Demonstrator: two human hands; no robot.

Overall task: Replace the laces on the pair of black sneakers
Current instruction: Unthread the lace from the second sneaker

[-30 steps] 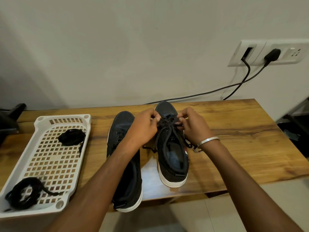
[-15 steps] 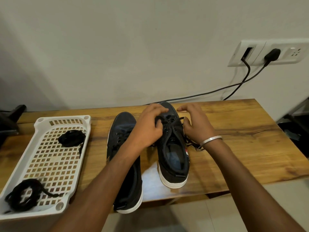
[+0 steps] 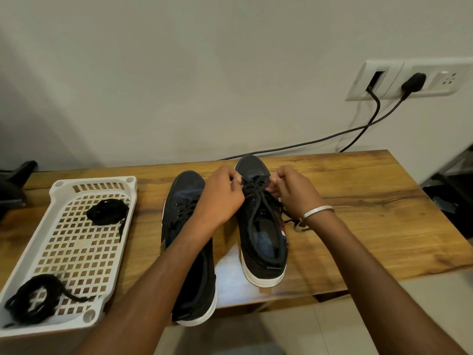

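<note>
Two black sneakers with white soles stand side by side on the wooden table, toes toward the wall. The right sneaker (image 3: 261,226) carries a black lace (image 3: 252,192) across its eyelets. My left hand (image 3: 221,198) pinches that lace on the shoe's left side, and my right hand (image 3: 294,193) pinches it on the right side. Loose lace ends trail on the table under my right wrist. The left sneaker (image 3: 188,201) is laced and lies partly under my left forearm, its heel over the table's front edge.
A white perforated tray (image 3: 76,252) stands at the left with two coiled black laces, one at the back (image 3: 107,211) and one at the front (image 3: 33,301). Black cables (image 3: 332,135) run from a wall socket down behind the wooden table (image 3: 371,213). A dark object sits at far left.
Both hands had spread apart over the toe end of the right sneaker, and have now drawn back in and pinch the lace again. The sneakers and tray have stayed put.
</note>
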